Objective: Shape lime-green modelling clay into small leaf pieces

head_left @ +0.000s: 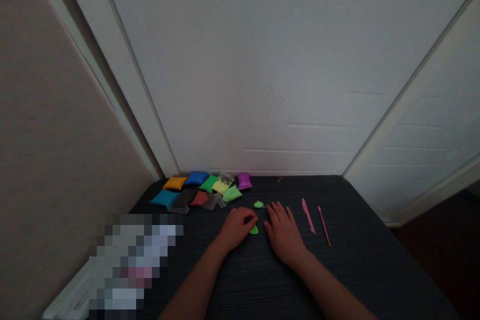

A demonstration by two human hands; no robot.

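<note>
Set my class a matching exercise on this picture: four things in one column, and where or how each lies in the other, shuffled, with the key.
Column one
1. Left hand
2. Right hand
3. Purple packet
4. Pink knife-shaped tool

Column two
A. Farthest right of the packets
B. Fingers extended, palm down
C. Beside a thin pink stick
D. Fingers curled, at a green piece

Pairs: 1-D, 2-B, 3-A, 4-C

Premises appear domestic: a dark, wood-grained table [240,285] adjoins a smooth white, grooved panel [210,60] bearing an embossed, striped heart [269,104].
</note>
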